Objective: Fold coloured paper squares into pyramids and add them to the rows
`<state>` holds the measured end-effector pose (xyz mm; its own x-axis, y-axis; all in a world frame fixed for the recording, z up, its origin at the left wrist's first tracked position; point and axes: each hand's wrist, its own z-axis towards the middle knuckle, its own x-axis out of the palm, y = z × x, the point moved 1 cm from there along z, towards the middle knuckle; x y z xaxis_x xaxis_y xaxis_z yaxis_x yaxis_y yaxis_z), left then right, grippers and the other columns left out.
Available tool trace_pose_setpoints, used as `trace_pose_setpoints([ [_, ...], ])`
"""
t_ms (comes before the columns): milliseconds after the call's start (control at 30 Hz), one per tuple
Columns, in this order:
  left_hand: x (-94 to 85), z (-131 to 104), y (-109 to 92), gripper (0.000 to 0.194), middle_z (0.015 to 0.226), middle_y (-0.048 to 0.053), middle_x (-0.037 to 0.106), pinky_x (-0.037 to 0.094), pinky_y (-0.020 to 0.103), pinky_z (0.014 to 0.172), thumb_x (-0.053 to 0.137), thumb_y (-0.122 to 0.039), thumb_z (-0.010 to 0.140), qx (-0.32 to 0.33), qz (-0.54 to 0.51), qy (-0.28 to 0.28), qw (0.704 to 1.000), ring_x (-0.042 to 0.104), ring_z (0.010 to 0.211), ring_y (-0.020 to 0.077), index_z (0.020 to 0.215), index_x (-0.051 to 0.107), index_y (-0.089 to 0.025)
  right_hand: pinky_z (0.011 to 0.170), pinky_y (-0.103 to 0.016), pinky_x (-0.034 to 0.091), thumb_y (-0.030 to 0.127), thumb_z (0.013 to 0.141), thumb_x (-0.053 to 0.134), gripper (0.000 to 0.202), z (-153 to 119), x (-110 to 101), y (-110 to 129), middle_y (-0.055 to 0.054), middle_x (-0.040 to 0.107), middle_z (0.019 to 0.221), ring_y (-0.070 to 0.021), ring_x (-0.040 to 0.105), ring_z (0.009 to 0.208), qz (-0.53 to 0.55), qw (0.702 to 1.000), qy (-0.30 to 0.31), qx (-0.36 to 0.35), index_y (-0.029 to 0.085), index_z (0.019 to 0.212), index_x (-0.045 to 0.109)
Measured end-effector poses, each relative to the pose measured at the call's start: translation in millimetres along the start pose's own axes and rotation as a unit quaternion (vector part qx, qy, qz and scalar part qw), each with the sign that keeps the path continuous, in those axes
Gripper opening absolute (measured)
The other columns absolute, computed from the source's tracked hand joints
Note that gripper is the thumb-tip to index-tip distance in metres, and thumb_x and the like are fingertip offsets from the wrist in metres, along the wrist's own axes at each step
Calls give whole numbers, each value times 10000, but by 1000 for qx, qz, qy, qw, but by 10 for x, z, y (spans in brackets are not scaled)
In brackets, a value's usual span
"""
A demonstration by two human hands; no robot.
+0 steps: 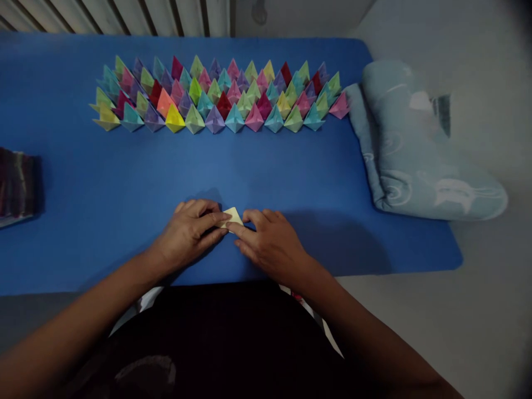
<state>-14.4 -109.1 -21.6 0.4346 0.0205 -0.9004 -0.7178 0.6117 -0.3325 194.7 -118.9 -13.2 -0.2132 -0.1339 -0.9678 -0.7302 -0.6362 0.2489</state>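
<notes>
A small pale yellow folded paper [234,215] lies on the blue table top [137,166], near its front edge. My left hand [193,226] grips the paper's left side, fingers pressed together on it. From the right, my right hand [270,238] touches the paper with its thumb and curled fingers around the right corner. Both hands partly cover the paper, so its full outline is hidden. Beyond the hands, several folded paper boats [215,119] in many colours stand in close rows.
A folded grey-blue blanket [415,149] with white patterns lies over the table's right end. At the far left edge sits a dark stacked bundle [17,185]. Behind the table are light slats [120,16] and a wall.
</notes>
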Motion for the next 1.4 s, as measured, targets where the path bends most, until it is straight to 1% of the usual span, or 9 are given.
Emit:
trace_pose_setpoints([
  [133,-31,25,87,303,1002,64,682,389,378,727,456,-386,1009,18,11,25,999,585,867,204,1109,722,-283,777,-360,368,328,971,562,323,11,-10,3,-68,634,1150,-214,530,931,-1,1000,8,0,298,1286,630],
  [400,11,-5,212,281,976,45,678,386,403,769,486,-443,986,4,34,12,999,529,880,209,1104,734,-386,779,-363,379,291,971,558,329,8,-42,18,-84,629,1158,-213,535,919,-3,1000,14,5,291,1294,620],
  [633,-74,-57,405,273,991,45,688,400,433,798,488,-411,986,-11,20,8,1000,560,913,230,1064,748,-391,790,-361,378,304,985,531,302,10,-39,22,-85,623,1165,-213,532,923,-1,1000,17,5,282,1269,629],
  [700,-114,-64,360,264,992,59,690,417,432,788,500,-372,982,-20,33,-7,999,579,916,241,1084,743,-359,784,-363,372,310,982,540,304,13,-39,24,-81,623,1178,-214,531,926,-2,1000,23,10,290,1272,629],
  [800,-134,-74,132,261,1061,95,702,455,427,796,513,-297,977,-14,58,-48,997,614,954,254,1147,706,-252,771,-362,364,310,972,561,318,21,-44,30,-81,625,1189,-216,529,925,-4,1000,29,11,294,1283,626],
  [967,-9,-139,-235,295,1168,133,713,503,402,847,469,-169,984,54,53,-34,997,662,1015,242,1244,607,-151,752,-354,357,281,951,588,360,28,-58,33,-85,631,1149,-212,523,908,-3,999,32,11,283,1310,612],
  [1100,18,-148,-195,337,1169,126,725,472,427,941,454,-90,962,66,60,-40,995,683,1002,220,1268,587,-143,787,-353,388,286,951,588,335,1,-49,-13,-72,637,1143,-210,538,926,35,999,13,13,274,1284,623],
  [1267,-65,-14,-37,248,1079,87,751,425,420,955,529,-229,965,65,37,7,997,687,952,218,1175,652,-177,834,-361,436,254,925,612,267,-62,31,-85,-91,647,1111,-212,565,941,93,993,-65,27,202,1185,643],
  [1400,-91,105,68,204,1046,54,746,392,403,941,536,-287,972,95,-3,48,994,675,942,204,1073,699,-218,813,-360,447,244,925,609,134,-99,110,-98,-81,659,1036,-202,576,896,94,989,-112,11,208,1039,671],
])
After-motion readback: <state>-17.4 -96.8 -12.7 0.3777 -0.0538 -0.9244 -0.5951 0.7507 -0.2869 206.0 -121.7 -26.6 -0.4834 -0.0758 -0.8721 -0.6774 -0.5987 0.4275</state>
